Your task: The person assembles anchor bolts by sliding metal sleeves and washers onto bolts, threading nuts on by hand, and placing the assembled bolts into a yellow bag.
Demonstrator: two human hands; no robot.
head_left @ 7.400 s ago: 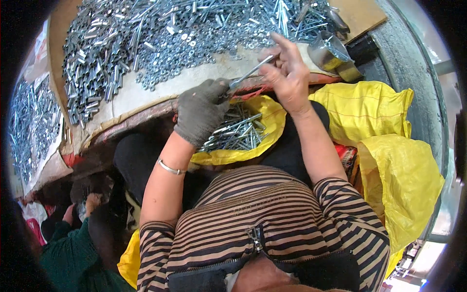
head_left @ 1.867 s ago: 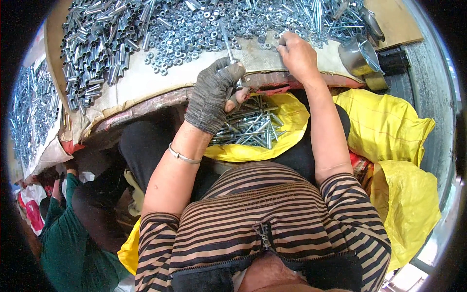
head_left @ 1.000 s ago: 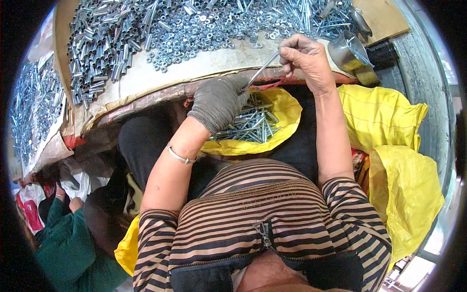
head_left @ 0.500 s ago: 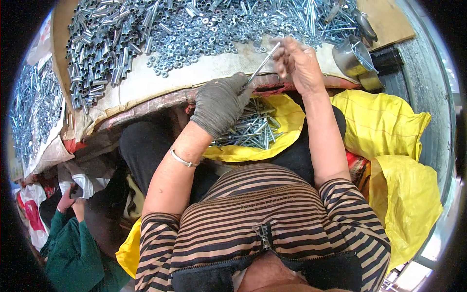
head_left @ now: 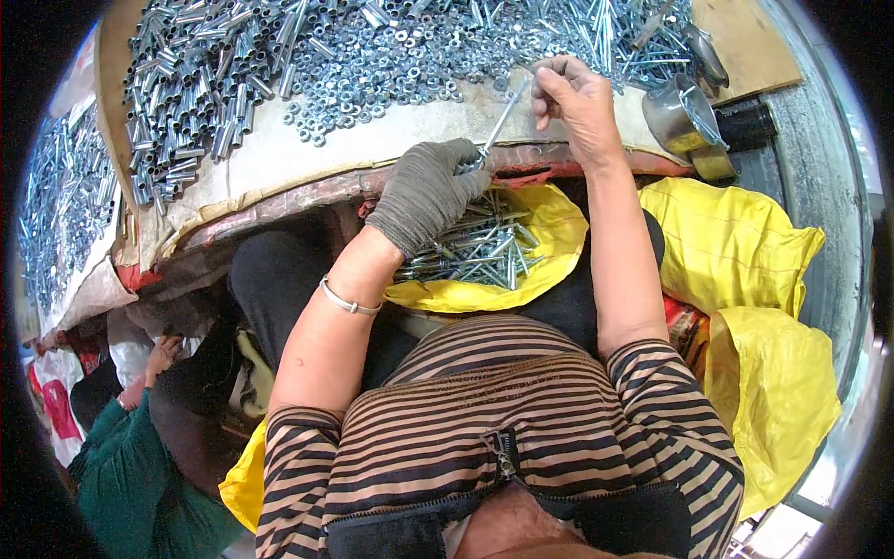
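Left hand: in a grey knitted glove, the left hand (head_left: 426, 194) is closed, gripping the lower end of a thin metal rod (head_left: 506, 121) between thumb and fingers.
Right hand: bare, the right hand (head_left: 582, 107) is partly closed, fingers curled, with thumb and forefinger at the rod's upper end; whether they pinch it or only touch it, I cannot tell.
Rod: silvery and tilted, it slants up and to the right from the glove to the bare fingertips, above the near edge of the worktop (head_left: 265, 135).
Bag below the hands: an open yellow bag (head_left: 456, 296) sits at the person's lap, holding a loose heap of metal bolts (head_left: 503, 256), with the gloved hand over its left side.
Worktop: covered in pale, worn cloth, it carries short metal tubes (head_left: 191, 88) at left, small nuts (head_left: 377, 79) in the middle and long thin rods (head_left: 601, 42) at right.
Beside the right forearm: a metal cup (head_left: 672, 110) lies tilted at the worktop's edge, and a yellow sack (head_left: 731, 238) lies below it.
Wrist: a silver bracelet (head_left: 346, 300) circles the left one.
Lower left: a co-worker's green sleeve (head_left: 126, 456) shows.
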